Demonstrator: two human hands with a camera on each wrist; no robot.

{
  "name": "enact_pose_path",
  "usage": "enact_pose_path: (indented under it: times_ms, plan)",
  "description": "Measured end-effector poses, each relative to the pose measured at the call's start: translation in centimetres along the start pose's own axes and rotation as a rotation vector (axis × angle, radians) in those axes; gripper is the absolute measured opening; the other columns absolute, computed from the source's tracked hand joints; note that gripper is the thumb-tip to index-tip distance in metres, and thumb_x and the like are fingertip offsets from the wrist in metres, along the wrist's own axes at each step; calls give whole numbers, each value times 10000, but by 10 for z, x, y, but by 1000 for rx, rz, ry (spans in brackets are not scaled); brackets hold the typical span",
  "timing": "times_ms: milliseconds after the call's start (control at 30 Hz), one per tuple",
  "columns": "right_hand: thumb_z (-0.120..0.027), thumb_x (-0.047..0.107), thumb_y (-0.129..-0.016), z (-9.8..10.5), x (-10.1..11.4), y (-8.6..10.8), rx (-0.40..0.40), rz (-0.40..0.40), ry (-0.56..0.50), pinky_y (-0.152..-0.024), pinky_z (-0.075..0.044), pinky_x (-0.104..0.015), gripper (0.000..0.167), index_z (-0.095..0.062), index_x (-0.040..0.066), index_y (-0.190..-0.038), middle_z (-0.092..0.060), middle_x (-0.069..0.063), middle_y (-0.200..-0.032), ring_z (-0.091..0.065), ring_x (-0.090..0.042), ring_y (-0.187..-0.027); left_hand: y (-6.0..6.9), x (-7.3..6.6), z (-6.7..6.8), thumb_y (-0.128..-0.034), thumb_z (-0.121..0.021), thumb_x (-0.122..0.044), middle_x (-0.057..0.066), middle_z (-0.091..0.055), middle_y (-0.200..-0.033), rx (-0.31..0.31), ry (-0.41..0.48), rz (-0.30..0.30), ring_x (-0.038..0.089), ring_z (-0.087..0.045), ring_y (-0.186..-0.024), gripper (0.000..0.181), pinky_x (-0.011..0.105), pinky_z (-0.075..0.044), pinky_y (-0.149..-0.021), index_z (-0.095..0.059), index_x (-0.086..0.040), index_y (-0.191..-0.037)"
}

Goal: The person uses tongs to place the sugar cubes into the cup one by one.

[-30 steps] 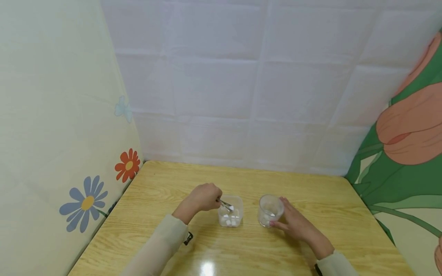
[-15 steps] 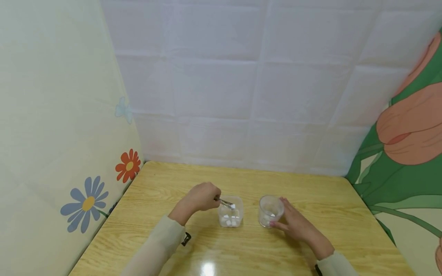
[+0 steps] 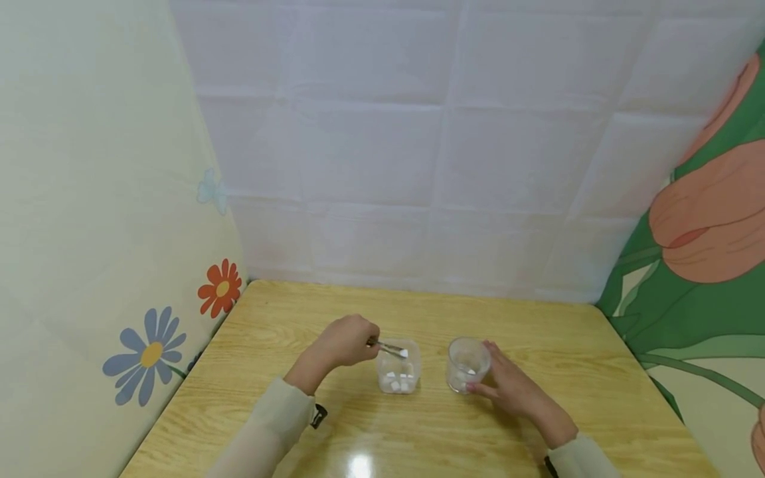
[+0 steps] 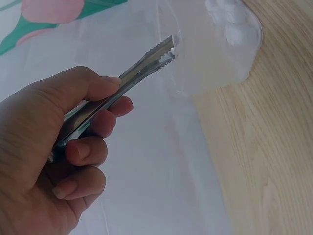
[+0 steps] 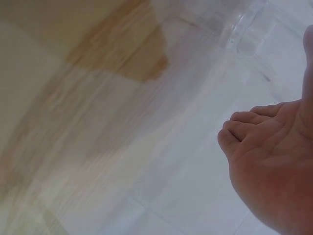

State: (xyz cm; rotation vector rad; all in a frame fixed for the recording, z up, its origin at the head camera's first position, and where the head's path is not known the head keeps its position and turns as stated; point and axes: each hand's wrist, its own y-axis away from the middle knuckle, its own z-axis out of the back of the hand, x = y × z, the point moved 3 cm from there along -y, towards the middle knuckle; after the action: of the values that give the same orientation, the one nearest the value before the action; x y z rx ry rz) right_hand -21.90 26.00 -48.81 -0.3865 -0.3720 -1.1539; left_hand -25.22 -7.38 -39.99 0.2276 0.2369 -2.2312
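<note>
My left hand [image 3: 349, 340] pinches small metal tongs [image 4: 122, 85] with serrated tips between thumb and fingers. At the tips, in the head view, is a white cube [image 3: 404, 354], over the back part of a clear square plastic container [image 3: 399, 365]. Several more white cubes [image 4: 239, 27] lie in that container. To its right stands a clear glass cup [image 3: 457, 368] with a few white pieces low inside. My right hand [image 3: 512, 388] holds the cup from the right, thumb in front and fingers behind. In the right wrist view the glass [image 5: 244, 29] is only partly seen.
Both things stand on a wood-grain table [image 3: 418, 438]. A white cloth backdrop [image 3: 370, 153] hangs behind it, with flower-printed cloths [image 3: 72, 199] at the left and right sides. A bright light reflection shows near the front.
My left hand has drawn slightly to the left, and the tongs with the white cube have risen toward the container's back edge. The right hand and the cup stay in place.
</note>
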Motion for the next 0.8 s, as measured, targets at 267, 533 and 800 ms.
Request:
enact_pose_path:
  times_ms: [267, 533, 800]
  plan:
    - [-696, 533, -903, 0, 1, -1, 3, -3, -5, -1124, -239, -667, 971, -294, -89, -1531, -257, -375, -1557, -222, -531, -1459, 3, 2, 4, -957, -677, -181, -116, -519, -624, -36, 10, -23, 37, -376, -525, 251, 248, -348, -531, -601, -210, -720]
    - [-697, 530, -903, 1, 2, 0, 2, -1, -9, -1118, -243, -675, 975, -288, -94, -1531, -259, -378, -1556, -223, -539, -1455, 2, 1, 7, -971, -665, -200, -134, -518, -620, -60, 22, -48, 19, -370, -519, 234, 244, -356, -541, -616, -218, -743]
    - [-695, 529, -907, -1, -1, -1, 1, -2, -24, -1129, -229, -670, 965, -286, -72, -1541, -249, -363, -1570, -212, -528, -1466, 1, -4, 11, -982, -677, -223, -111, -641, -739, -69, 59, -59, -7, -504, -576, 123, 232, -456, -581, -705, -193, -866]
